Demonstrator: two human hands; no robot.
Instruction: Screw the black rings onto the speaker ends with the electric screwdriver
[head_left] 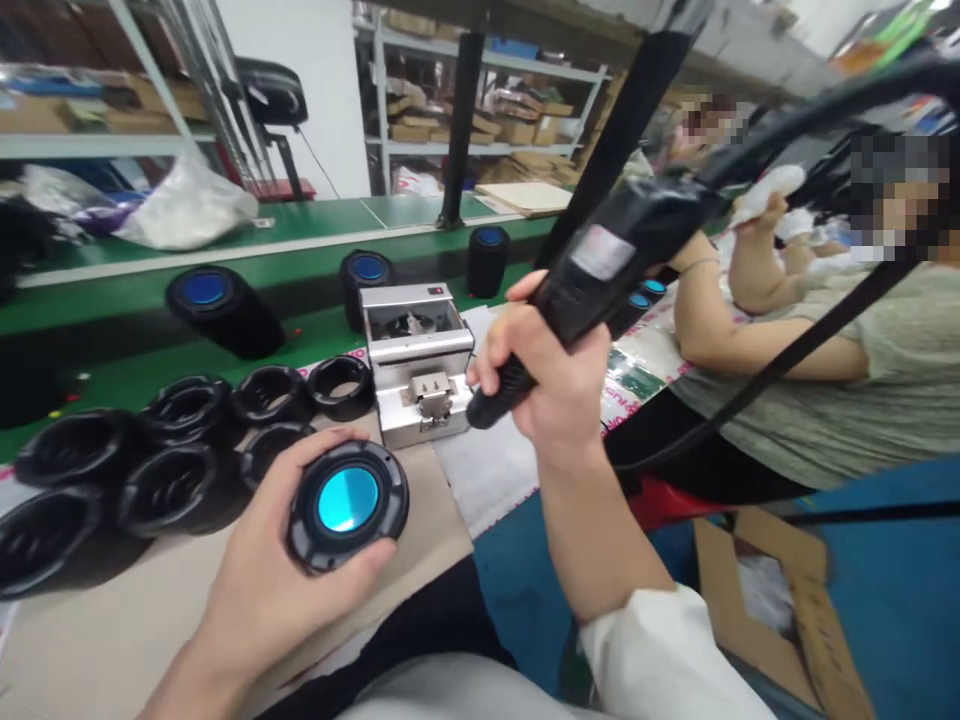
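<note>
Steel shelving stacked with cardboard cartons stood well behind the silver bench machine. A green conveyor ran just behind that machine, carrying black cylindrical speakers with blue ends, some upright and one on its side. The bench, covered with a tan sheet, carried the machine, and to its left sat a cluster of black ring-shaped speaker housings, open ends up. Right of the machine and lower down, on the floor, an open cardboard box held something white, too hidden to identify. Beyond the box, a co-worker sat with a white item raised. The machine's open top compartment held a dark part, unclear in shape.

The hands were well apart. Near the machine's front left corner, the left hand gripped a round black speaker cap with a glossy cyan centre. Just beside the machine, the right hand was clamped around a corded black electric screwdriver.
</note>
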